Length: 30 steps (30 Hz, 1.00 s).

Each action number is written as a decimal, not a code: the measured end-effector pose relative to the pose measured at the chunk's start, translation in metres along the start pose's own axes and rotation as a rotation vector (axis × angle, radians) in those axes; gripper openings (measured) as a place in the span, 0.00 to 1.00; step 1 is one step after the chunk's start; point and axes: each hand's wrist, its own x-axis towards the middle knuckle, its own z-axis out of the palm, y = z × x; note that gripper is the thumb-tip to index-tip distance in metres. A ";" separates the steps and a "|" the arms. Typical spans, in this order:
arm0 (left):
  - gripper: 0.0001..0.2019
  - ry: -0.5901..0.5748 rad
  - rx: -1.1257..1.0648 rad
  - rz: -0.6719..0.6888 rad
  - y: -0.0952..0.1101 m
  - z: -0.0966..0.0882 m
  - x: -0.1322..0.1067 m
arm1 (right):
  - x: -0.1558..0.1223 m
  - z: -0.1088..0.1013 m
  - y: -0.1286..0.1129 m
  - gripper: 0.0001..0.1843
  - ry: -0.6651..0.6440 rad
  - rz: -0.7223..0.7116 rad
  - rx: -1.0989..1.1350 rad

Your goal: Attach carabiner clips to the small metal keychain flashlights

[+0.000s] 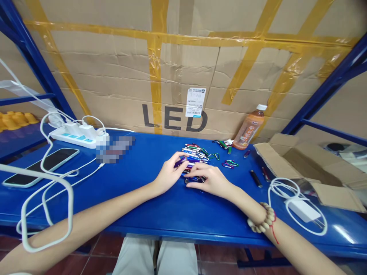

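At the middle of the blue table (160, 214), the left hand (168, 176) pinches a purple keychain pen (180, 162), its grip clamped. The right hand (210, 179) presses, fingers together, on the pen pile (195, 152) toward the back edge.

A stockroom: blue racking (34, 57) and taped cardboard cartons (114, 76).

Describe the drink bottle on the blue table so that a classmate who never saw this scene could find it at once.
Start at the cardboard wall printed LED behind the blue table. Right of those letters, the bottle leans against the cardboard. It alone is tall, orange and white-capped; the small clips nearby lie flat.
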 end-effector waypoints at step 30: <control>0.11 -0.148 0.315 0.045 0.006 -0.006 -0.005 | 0.008 -0.018 0.009 0.17 0.623 0.521 0.768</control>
